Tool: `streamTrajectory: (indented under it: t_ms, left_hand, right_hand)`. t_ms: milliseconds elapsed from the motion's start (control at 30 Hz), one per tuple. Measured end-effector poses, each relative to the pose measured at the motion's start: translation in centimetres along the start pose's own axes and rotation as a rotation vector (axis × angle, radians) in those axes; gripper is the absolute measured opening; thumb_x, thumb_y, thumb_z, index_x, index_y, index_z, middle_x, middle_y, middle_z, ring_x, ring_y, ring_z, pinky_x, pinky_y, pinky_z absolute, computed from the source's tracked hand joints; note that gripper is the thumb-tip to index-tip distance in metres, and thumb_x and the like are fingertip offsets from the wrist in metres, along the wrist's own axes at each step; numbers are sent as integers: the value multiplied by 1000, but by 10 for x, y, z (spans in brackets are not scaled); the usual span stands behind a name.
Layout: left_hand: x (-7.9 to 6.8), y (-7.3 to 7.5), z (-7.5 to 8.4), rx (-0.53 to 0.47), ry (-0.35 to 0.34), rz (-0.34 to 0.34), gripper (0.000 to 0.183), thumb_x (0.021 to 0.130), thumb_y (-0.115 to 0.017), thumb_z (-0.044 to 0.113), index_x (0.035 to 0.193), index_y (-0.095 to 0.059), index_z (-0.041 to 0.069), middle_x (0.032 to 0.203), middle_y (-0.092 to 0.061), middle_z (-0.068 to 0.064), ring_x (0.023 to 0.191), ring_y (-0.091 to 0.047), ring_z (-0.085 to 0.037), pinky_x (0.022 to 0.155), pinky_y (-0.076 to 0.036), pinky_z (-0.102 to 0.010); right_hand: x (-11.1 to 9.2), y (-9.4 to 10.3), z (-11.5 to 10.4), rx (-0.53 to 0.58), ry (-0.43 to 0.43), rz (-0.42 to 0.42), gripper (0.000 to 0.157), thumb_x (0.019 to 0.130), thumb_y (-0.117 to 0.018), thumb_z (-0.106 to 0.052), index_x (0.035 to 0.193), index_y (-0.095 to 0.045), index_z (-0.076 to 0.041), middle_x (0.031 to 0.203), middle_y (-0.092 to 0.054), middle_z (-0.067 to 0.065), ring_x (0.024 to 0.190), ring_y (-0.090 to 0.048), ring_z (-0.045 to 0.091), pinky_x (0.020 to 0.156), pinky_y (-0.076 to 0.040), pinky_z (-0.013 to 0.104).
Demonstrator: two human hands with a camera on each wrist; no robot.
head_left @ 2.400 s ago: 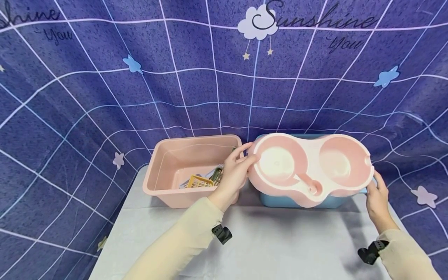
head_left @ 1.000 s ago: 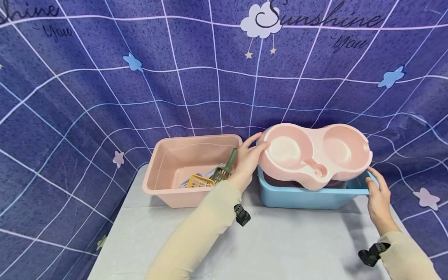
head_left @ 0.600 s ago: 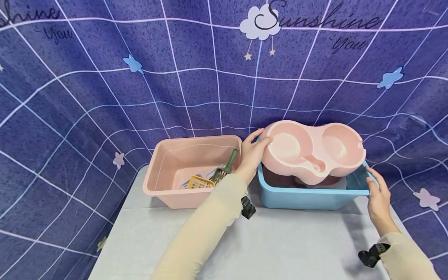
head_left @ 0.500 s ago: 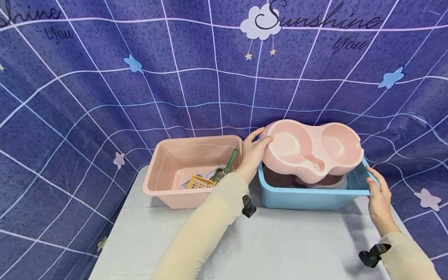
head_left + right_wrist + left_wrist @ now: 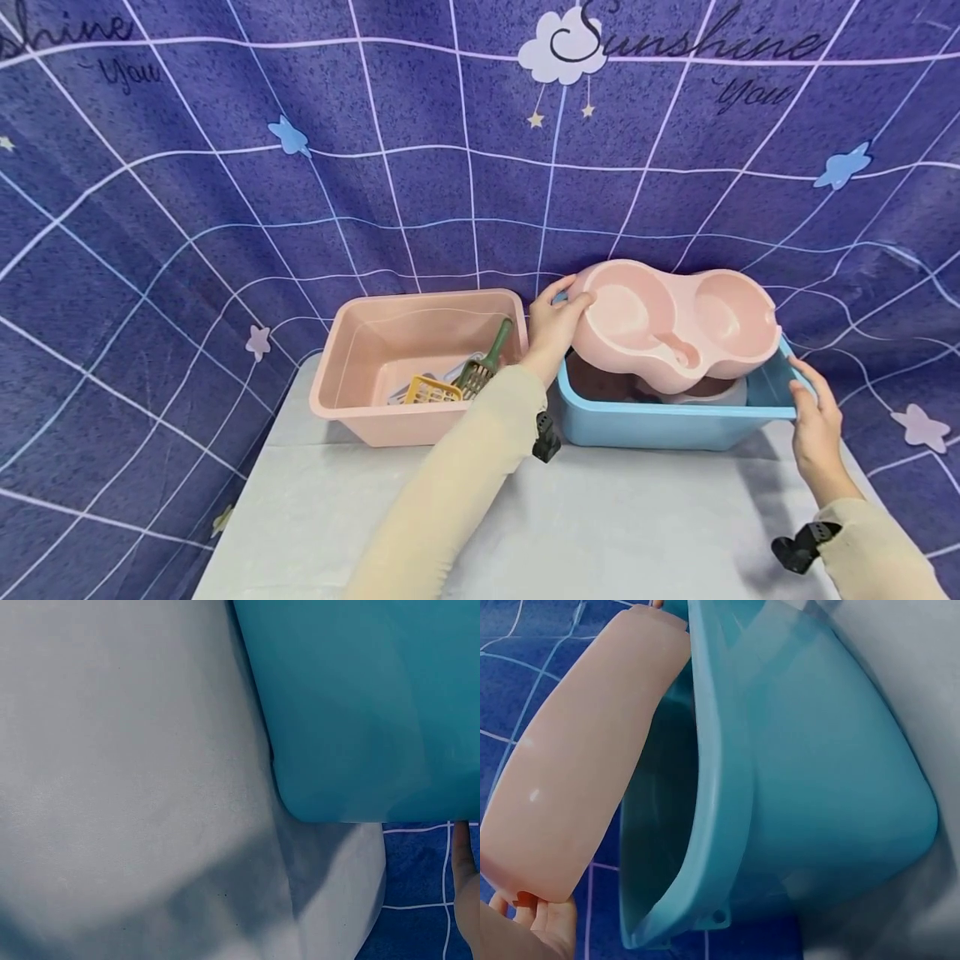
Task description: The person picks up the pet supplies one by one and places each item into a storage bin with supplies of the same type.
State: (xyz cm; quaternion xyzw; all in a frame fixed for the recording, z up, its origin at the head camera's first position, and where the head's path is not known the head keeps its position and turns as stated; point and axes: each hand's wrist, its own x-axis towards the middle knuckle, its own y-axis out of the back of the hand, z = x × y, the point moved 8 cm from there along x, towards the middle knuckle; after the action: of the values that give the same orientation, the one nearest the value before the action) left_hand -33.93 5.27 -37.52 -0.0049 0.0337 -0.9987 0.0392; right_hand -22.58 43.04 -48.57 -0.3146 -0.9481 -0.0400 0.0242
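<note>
My left hand (image 5: 553, 329) grips the left end of a pink double pet bowl (image 5: 682, 293), thumb over its rim. The bowl is tilted toward me above the back of a blue bin (image 5: 667, 427). In the left wrist view, the bowl's smooth side (image 5: 577, 757) slants beside the bin's opening. My right hand (image 5: 817, 437) holds the right rim of the bin; only a finger (image 5: 463, 855) shows at the edge of the right wrist view. Under the bowl, partly hidden inside the bin, lies a grey-edged rounded thing (image 5: 731, 393).
A pink bin (image 5: 405, 428) stands to the left, holding a green slotted scoop (image 5: 495, 346), a yellow one (image 5: 431, 388) and greyish pieces. Both bins stand on a white-covered table (image 5: 600, 517) against a blue patterned curtain (image 5: 420, 192).
The pet bowl and my left hand have moved back and slightly right, showing more of the blue bin's inside. My right hand stays at the bin's right end.
</note>
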Motion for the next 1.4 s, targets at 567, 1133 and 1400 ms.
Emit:
streamTrajectory:
  t_ms: [567, 1133, 1400]
  left_hand:
    - [-9, -6, -18, 46, 42, 32, 45, 84, -75, 25, 127, -68, 17, 107, -70, -1, 94, -65, -12, 87, -54, -31]
    - [-15, -5, -32, 111, 97, 11, 44, 87, -73, 27, 130, -65, 19, 92, -71, 1, 91, -66, -15, 88, -53, -35]
    - [-12, -1, -29, 177, 74, 19, 44, 85, -75, 30, 126, -68, 19, 95, -71, 1, 92, -66, -14, 86, -54, -33]
  right_hand:
    - [-1, 2, 1, 100, 4, -30, 38, 101, -49, -14, 136, -62, -23, 117, -60, -17, 96, -50, 1, 73, -40, 7]
    - [-2, 2, 5, 133, -3, -56, 40, 103, -47, -16, 142, -57, -22, 130, -54, -9, 111, -47, 4, 80, -38, 10]
    - [-2, -3, 3, 142, 7, -56, 39, 102, -48, -15, 140, -59, -21, 125, -56, -10, 106, -48, 4, 77, -41, 8]
